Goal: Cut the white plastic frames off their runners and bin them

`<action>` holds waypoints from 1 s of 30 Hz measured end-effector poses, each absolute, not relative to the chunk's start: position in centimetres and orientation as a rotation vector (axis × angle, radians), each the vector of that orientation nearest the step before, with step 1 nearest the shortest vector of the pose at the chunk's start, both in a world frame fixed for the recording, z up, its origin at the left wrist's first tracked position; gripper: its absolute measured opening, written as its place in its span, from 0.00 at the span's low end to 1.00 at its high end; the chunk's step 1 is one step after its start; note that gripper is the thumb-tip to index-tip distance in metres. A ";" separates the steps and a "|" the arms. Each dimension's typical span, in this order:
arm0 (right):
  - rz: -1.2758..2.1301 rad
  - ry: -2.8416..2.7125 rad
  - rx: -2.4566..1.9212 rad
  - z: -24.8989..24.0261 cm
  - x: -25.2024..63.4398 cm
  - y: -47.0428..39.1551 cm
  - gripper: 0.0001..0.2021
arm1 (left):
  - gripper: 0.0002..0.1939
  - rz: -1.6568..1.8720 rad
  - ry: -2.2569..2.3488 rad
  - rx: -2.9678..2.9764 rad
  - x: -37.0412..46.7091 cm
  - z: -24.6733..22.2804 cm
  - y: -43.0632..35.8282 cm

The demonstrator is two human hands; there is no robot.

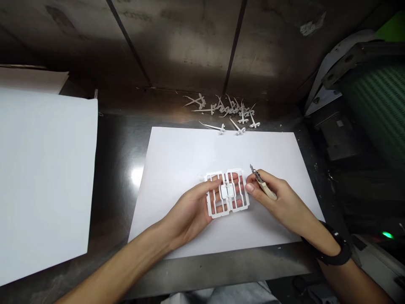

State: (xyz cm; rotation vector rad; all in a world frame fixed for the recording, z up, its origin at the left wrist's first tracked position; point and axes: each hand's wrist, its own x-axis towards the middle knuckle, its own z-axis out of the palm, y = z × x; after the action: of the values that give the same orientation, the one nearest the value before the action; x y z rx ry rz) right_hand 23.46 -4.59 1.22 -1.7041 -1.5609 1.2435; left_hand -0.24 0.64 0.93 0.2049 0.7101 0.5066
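Note:
My left hand [193,207] holds a white plastic frame [229,212] from below, thumb on its upper left part and fingers spread behind its slots. The frame has two slotted halves joined at a small middle block. In my right hand [278,192] is a pair of small nippers [267,190] with a cream handle and metal jaws pointing up and left. My right thumb and index finger are by the frame's right edge; whether they touch it I cannot tell. Under both hands lies a large white sheet [177,152].
Several white plastic sprue pieces [232,110] lie in a loose pile behind the sheet. A stack of white paper [47,177] stands at the left. On the right is a machine with a green mesh belt [376,93]. A metal wall [186,42] closes off the back.

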 end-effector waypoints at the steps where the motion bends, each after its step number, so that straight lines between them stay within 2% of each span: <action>1: 1.266 -1.541 -1.682 1.3 23.4 -4.6 0.16 | 0.17 0.505 0.690 0.210 -0.2 1.0 0.6; 11: 1.584 -1.219 -1.541 1.8 23.7 -4.9 0.14 | 0.19 0.468 0.595 0.203 -0.6 1.4 0.6; 18: 1.509 -1.040 -1.556 1.6 24.5 -5.2 0.10 | 0.33 0.479 0.640 0.063 -1.2 0.9 0.9; 25: 1.499 -1.032 -1.520 2.0 24.1 -5.2 0.09 | 0.25 0.520 0.676 0.093 -0.9 0.5 1.2; 30: 1.476 -0.963 -1.510 2.5 24.1 -5.1 0.07 | 0.08 0.531 0.689 0.251 -0.9 0.7 1.4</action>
State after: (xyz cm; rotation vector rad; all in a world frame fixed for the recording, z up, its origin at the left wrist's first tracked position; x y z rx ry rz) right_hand 24.07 -5.11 2.45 -1.5103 -0.9627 1.4759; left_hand -0.86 1.36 0.71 0.2514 0.6890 0.5313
